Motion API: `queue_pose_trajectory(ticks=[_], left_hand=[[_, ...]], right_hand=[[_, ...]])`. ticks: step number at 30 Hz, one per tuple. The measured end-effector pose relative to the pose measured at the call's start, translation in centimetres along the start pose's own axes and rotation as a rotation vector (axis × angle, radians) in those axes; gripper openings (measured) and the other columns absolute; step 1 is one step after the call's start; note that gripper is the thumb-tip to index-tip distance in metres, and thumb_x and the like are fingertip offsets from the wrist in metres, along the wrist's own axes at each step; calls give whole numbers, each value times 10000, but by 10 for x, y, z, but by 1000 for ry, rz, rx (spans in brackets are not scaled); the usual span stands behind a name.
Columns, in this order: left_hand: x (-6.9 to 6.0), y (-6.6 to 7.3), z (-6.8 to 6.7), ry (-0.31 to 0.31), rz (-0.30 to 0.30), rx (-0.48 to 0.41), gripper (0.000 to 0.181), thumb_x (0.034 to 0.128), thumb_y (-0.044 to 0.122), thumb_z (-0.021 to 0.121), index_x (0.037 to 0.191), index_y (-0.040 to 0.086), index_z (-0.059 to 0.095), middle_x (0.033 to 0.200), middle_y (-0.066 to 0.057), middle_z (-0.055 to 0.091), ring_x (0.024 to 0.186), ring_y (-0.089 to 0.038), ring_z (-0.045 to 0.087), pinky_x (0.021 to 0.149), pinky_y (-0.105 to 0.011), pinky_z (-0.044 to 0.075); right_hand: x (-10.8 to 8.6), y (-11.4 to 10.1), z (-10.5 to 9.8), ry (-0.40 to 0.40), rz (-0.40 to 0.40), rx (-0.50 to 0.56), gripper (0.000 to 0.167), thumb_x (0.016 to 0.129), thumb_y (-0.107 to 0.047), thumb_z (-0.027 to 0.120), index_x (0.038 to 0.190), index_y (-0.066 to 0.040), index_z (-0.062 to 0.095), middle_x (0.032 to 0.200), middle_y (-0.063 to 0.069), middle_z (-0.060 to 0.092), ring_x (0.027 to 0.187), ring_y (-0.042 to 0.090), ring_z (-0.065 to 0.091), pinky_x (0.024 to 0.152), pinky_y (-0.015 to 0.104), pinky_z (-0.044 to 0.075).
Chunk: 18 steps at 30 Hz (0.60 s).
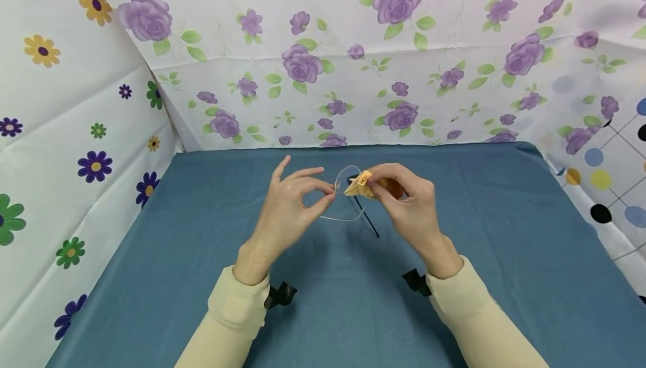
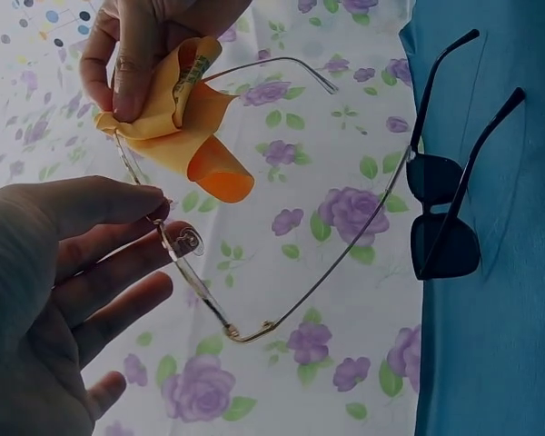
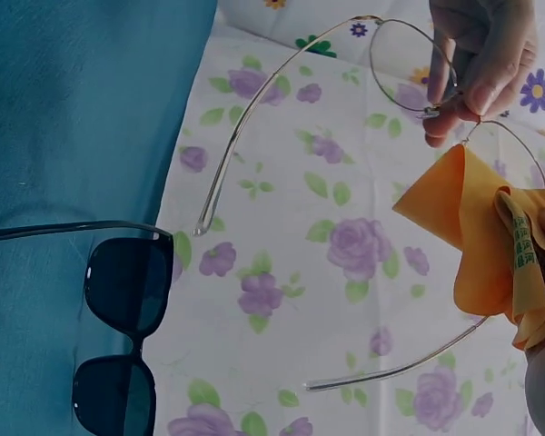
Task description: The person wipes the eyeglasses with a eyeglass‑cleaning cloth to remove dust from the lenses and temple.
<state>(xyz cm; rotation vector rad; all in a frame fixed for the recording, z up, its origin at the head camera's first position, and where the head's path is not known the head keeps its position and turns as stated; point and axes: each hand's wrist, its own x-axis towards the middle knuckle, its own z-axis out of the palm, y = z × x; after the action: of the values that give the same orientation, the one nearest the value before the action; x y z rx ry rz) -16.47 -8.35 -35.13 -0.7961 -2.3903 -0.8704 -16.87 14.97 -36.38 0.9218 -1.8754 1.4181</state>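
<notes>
Thin wire-rimmed eyeglasses (image 3: 416, 65) are held up above the table between both hands. My left hand (image 1: 290, 211) pinches the frame near the bridge between thumb and index finger, its other fingers spread. An orange-yellow cleaning cloth (image 2: 186, 127) is folded over the other lens, and my right hand (image 1: 411, 202) pinches cloth and lens together. Printing shows on the cloth. Both temples stick out unfolded, away from me. The covered lens is mostly hidden by the cloth.
Black sunglasses (image 2: 443, 218) with dark lenses lie on the blue tablecloth (image 1: 323, 312), beyond the hands, their temples unfolded. Flower-patterned sheets (image 1: 272, 37) hang at the back and left, and a dotted one (image 1: 623, 160) at the right.
</notes>
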Motion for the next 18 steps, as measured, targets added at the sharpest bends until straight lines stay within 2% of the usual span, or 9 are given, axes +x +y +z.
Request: queue_pose_trajectory(ticks=[6,11,14,18], left_hand=[[0,0,-1,-50,-22,-32,43,937,158,807,962,130,828,1005,11,795,1226,-210,671,1285,-505,102],[0,0,-1,-118,-65,-68,98,945,151,794,1023,121,844,1053,4,792,1232,-204,662,1283,-517,111],[1,0,0,-138,-75,-124,95,944,139,791,1020,113,841,1052,-9,793,1220,-204,672,1281,-498,154],[1,1,3,-125,-87,-243,81,949,123,784,1007,85,826,1033,-36,798,1178,-198,703,1263,-429,245]], right_hand=[[1,-1,-2,-19,13,10,237,843,209,734,997,30,713,1030,158,734,798,199,700,696,201,572],[2,-1,-3,-26,18,3,262,827,234,730,990,29,721,1017,154,742,799,186,701,709,198,572],[2,-2,-4,-26,28,-2,257,827,231,731,990,33,722,1012,155,743,797,173,699,703,197,570],[3,-2,-6,-12,35,-10,226,842,211,731,990,41,717,1005,164,742,814,155,703,704,191,563]])
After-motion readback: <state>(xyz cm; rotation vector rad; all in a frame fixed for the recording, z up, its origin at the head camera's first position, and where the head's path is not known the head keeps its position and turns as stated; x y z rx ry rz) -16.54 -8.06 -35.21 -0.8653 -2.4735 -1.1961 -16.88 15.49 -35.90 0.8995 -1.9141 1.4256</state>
